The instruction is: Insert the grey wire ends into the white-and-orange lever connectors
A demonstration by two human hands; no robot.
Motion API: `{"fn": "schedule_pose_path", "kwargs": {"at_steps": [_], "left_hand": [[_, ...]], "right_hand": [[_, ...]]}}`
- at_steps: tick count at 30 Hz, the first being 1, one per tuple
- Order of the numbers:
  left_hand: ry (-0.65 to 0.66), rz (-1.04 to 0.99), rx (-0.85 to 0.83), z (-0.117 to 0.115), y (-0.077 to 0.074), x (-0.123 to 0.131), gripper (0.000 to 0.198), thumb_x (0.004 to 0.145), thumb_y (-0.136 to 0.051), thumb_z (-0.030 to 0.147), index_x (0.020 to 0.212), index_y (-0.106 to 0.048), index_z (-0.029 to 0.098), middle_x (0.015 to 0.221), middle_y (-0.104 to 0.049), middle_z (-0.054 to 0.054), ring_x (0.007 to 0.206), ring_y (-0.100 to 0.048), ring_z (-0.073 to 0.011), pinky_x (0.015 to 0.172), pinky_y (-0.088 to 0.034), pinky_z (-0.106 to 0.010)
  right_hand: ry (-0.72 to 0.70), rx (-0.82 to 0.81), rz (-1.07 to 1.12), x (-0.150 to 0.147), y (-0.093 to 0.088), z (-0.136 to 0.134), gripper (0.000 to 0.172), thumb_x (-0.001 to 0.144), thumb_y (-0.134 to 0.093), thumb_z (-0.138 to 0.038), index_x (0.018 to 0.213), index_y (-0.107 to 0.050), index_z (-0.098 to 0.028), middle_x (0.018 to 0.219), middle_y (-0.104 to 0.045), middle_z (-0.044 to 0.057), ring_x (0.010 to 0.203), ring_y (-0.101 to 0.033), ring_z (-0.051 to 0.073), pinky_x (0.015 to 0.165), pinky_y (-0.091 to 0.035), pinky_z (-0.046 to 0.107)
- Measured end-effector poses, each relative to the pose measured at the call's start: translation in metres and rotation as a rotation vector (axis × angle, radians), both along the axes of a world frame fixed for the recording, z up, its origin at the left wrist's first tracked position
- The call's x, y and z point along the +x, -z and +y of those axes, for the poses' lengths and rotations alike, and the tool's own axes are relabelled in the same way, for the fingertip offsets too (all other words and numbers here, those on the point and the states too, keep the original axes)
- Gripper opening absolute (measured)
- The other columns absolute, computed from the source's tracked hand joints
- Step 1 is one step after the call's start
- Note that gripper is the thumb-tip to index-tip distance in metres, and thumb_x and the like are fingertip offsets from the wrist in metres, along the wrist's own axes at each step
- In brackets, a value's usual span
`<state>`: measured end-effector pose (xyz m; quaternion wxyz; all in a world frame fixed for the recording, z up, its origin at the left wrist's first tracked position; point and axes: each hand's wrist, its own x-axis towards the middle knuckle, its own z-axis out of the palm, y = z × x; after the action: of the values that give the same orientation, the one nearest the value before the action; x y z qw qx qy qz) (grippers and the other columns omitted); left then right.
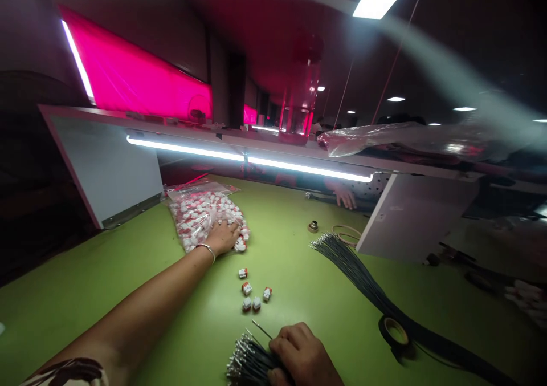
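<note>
The person's left hand (224, 238) lay on a clear plastic bag (190, 220) packed with small white-and-red connectors (247, 288), its fingers curved over the heap near the far left of the green desk (128, 260). The hand looked partly open, but whether it had closed on any connector could not be told. A metal bangle (205, 251) circled that wrist, and a patterned sleeve (70, 373) showed at the near left.

The right hand (301, 354) was closed around a bundle of metal-tipped wires (250, 363) at the near edge of the view, and one thin tip stood out from the bundle toward the connectors.

Five connectors sat loose on the desk, close together between the two hands and apart from the bag. Most of the connectors were in the bag. A larger bundle of dark wires (346, 266) fanned out to the right, running past a roll of black tape (395, 332). A brass fitting (313, 227) and a coil of tan cord (346, 233) lay farther off. Beneath a white shelf (248, 146), a co-worker's hand (344, 195) rested at the far side of the desk.
</note>
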<state>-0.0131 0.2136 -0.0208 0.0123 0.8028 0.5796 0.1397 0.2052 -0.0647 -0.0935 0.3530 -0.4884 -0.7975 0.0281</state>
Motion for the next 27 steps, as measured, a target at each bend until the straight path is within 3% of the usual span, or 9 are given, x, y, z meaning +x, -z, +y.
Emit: {"fn": "schedule_pose_path", "kwargs": {"at_steps": [9,16,20,24,27], "left_hand": [[0.048,0.035,-0.021,-0.059,0.000,0.024,0.034,0.095,-0.060,0.033,0.126,-0.058,0.018,0.129,-0.060,-0.011,0.108,-0.063,-0.0252,0.090,-0.054,-0.047],[-0.070,-0.012,0.025,-0.095,0.012,0.091,0.049,0.094,-0.057,0.046,0.136,-0.053,0.021,0.140,-0.052,-0.014,0.123,-0.053,-0.0329,0.100,-0.044,-0.056],[-0.102,-0.045,0.047,-0.090,0.010,0.136,0.050,0.093,-0.056,0.050,0.134,-0.055,0.022,0.147,-0.046,-0.015,0.133,-0.043,-0.0362,0.104,-0.040,-0.056],[-0.232,-0.069,0.039,-0.065,0.002,0.170,0.038,0.094,-0.061,0.036,0.127,-0.057,0.018,0.133,-0.057,-0.011,0.115,-0.059,-0.0285,0.095,-0.050,-0.052],[-0.355,-0.099,0.030,-0.046,-0.001,0.186,0.036,0.094,-0.061,0.034,0.126,-0.058,0.017,0.128,-0.060,-0.011,0.108,-0.062,-0.0262,0.090,-0.054,-0.048]], "right_hand": [[-0.061,0.042,-0.098,0.005,-0.007,0.000,0.023,0.069,-0.070,-0.021,0.091,-0.061,-0.024,0.086,-0.067,0.002,0.079,-0.061,0.022,0.067,-0.047,0.031],[-0.048,0.078,-0.150,0.005,-0.002,0.003,0.023,0.070,-0.073,-0.021,0.090,-0.061,-0.024,0.085,-0.066,0.001,0.077,-0.060,0.022,0.064,-0.046,0.030],[-0.043,0.087,-0.182,0.006,0.002,0.005,0.026,0.071,-0.078,-0.028,0.089,-0.061,-0.024,0.084,-0.065,0.001,0.076,-0.060,0.022,0.060,-0.045,0.029],[-0.050,0.103,-0.189,0.007,0.006,0.007,0.029,0.072,-0.079,-0.035,0.092,-0.061,-0.025,0.083,-0.065,0.001,0.075,-0.060,0.022,0.056,-0.043,0.028],[-0.046,0.116,-0.188,0.006,0.009,0.008,0.029,0.073,-0.078,-0.038,0.092,-0.061,-0.025,0.083,-0.065,0.002,0.075,-0.060,0.022,0.054,-0.041,0.028]]}}
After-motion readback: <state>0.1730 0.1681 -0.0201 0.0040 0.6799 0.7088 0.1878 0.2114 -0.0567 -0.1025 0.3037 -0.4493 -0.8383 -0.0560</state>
